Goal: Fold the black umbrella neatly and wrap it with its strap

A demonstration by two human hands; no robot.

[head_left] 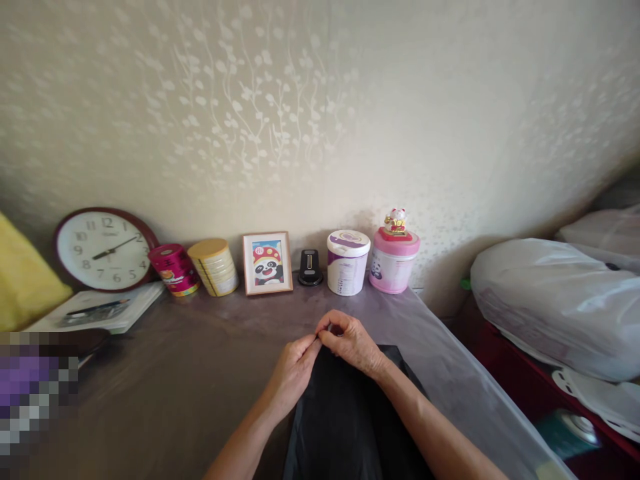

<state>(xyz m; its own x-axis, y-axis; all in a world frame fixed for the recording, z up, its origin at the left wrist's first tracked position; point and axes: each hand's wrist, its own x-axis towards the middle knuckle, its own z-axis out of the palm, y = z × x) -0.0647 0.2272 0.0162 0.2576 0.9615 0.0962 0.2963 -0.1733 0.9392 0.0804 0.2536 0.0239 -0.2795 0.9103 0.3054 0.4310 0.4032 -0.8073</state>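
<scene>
A flat black sheet, which looks like a plastic bag (343,420), lies along the table toward me. My left hand (295,367) pinches its far left corner between thumb and fingers. Close against it, my right hand (354,345) is closed on the same corner, with index finger and thumb curled together. The fingertips of both hands meet there, so the exact grip on the edge is partly hidden. Past my right wrist, the bag's far right corner (390,350) rests on the table. My forearms cover parts of both sides.
Along the wall stand a round clock (105,250), a magenta can (174,270), a yellow-lidded container (214,268), a framed panda picture (267,264), a black device (310,268), a white tub (349,263) and a pink tub (395,267) topped by a cat figurine (397,221). White bags (560,300) sit right.
</scene>
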